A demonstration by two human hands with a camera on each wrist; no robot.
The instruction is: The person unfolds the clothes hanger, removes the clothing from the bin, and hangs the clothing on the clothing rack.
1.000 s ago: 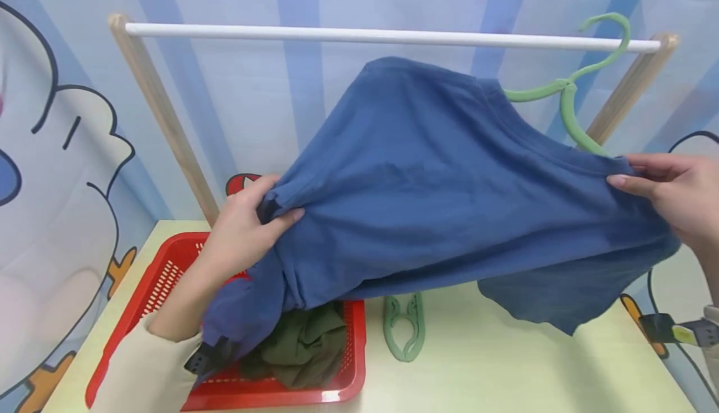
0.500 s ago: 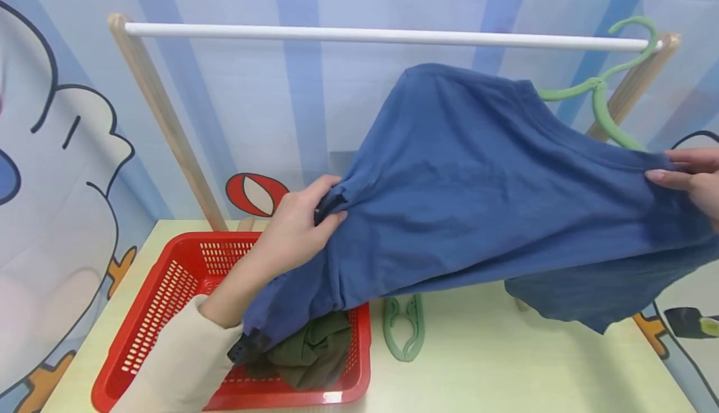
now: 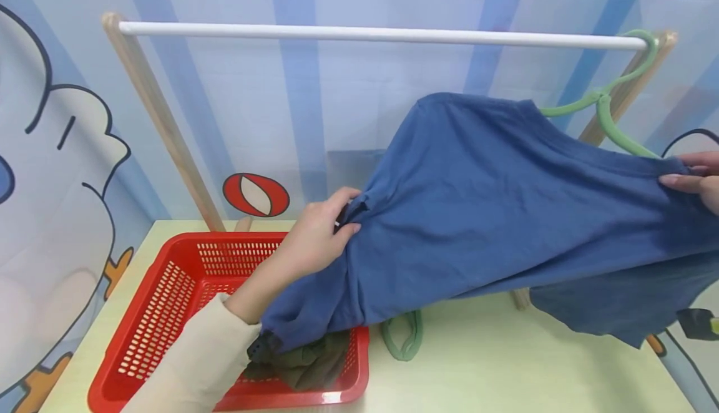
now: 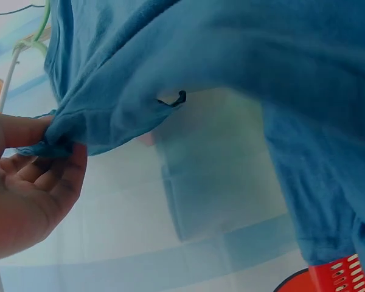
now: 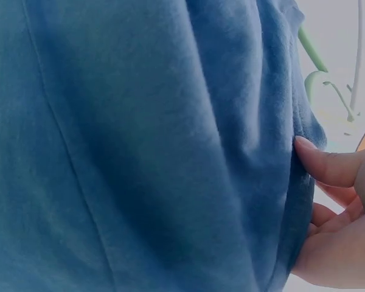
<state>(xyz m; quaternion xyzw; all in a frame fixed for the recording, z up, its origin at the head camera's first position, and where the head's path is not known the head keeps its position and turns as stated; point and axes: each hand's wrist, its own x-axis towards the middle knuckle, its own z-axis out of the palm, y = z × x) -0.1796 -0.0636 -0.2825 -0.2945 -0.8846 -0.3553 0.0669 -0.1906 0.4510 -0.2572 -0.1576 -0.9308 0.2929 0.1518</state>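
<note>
A blue shirt (image 3: 477, 213) is stretched sideways between both hands in front of the rack. My left hand (image 3: 317, 232) pinches bunched cloth at its left side, thumb over the fabric; the left wrist view shows the same pinch on the cloth (image 4: 109, 109). Near the collar, at the right edge of the head view, my right hand (image 3: 702, 179) pinches the shirt between thumb and fingers. A green hanger (image 3: 601, 98) pokes out of the neck opening, its lower part hidden inside the shirt. The hanger's hook overlaps the right end of the white rod (image 3: 382, 34).
A red basket (image 3: 151, 307) stands on the pale table (image 3: 477, 363) at the left, with dark green cloth (image 3: 314, 363) inside. Beside it lies another green hanger (image 3: 404, 338), partly covered by the shirt. Wooden posts (image 3: 163, 120) carry the rod before a printed backdrop.
Both hands and the shirt have moved to the right. The hanger has gone with them, its hook now lower at the rod's right end. More of the basket shows.
</note>
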